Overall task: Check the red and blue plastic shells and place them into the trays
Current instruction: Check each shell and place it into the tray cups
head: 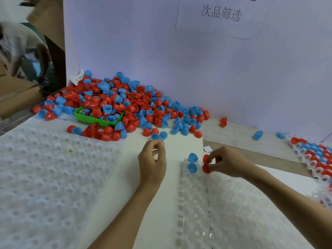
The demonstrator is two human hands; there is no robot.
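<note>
I see my right hand (pixel 222 161) with its fingers pinched on two glossy red half-dome shells (pixel 206 164) at the top edge of the clear dimpled tray (pixel 233 209), just beside two blue shells (pixel 192 162) already seated there. My left hand (pixel 152 159) hangs loosely curled and holds nothing, near the loose pile of red and blue shells (pixel 125 105) on the counter (pixel 242 139). The paper sign (pixel 221 14) on the wall reads "次品筛选".

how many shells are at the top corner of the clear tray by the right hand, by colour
blue shells: 2
red shells: 2, both at the right hand fingertips
total: 4, all at the clear tray
</note>
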